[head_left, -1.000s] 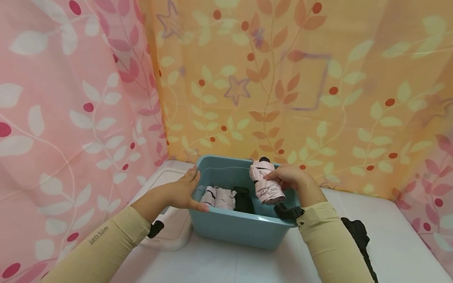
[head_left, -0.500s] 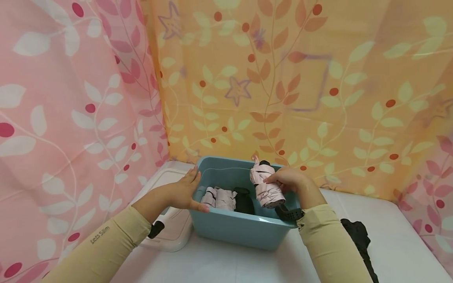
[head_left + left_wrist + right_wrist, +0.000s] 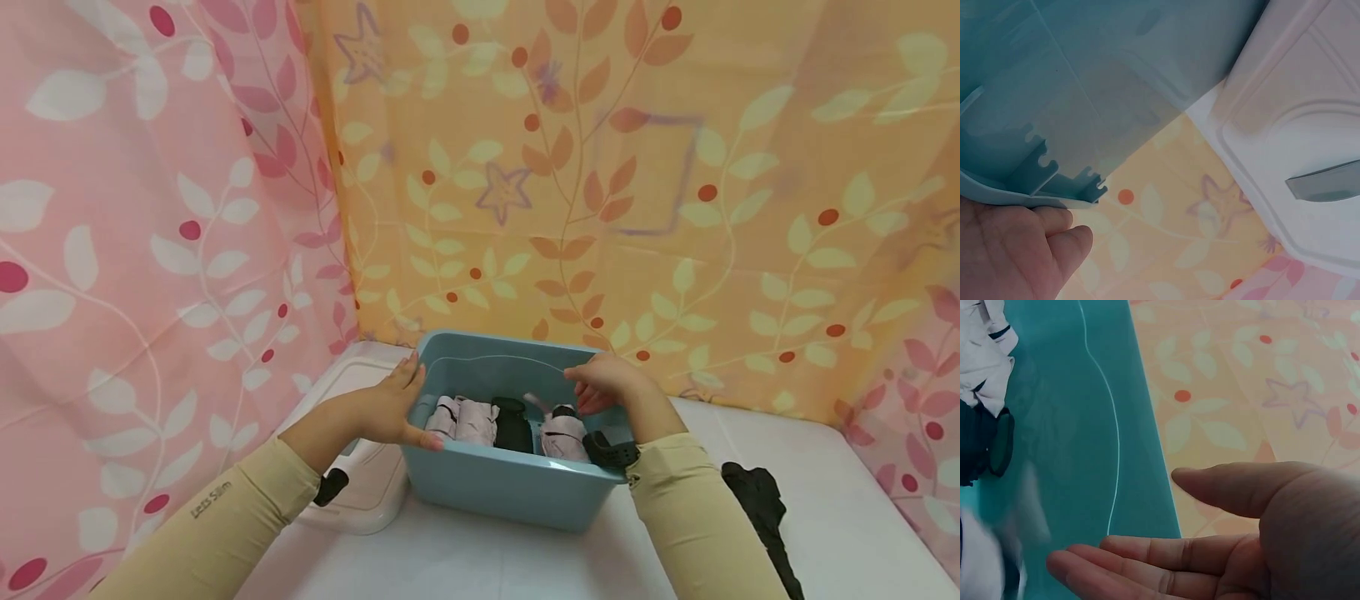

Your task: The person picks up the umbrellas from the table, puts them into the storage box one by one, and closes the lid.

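Note:
A blue plastic storage bin (image 3: 495,492) stands on the white surface. My left hand (image 3: 386,404) holds its left end, thumb on the front rim and fingers at the end wall. In the left wrist view, some fingers bend under the rim. My right hand (image 3: 603,379) is above the bin's right end, holding nothing; its thumb and fingers are apart in the right wrist view. Below it, a folded pale pink umbrella (image 3: 564,437) lies in the bin, its strap blurred. Farther left are a black folded umbrella (image 3: 513,425) and pale pink rolled bundles (image 3: 476,421), probably umbrellas.
A white lid (image 3: 367,492) with a grey handle (image 3: 1325,181) lies left of the bin, partly behind my left arm. Black crumpled fabric (image 3: 757,500) lies right of my right forearm. Patterned pink and orange curtains (image 3: 517,275) stand behind and at the sides.
My right hand has let go of the pale pink umbrella, which has gone down from rim height into the bin's right part. The left hand stays on the bin.

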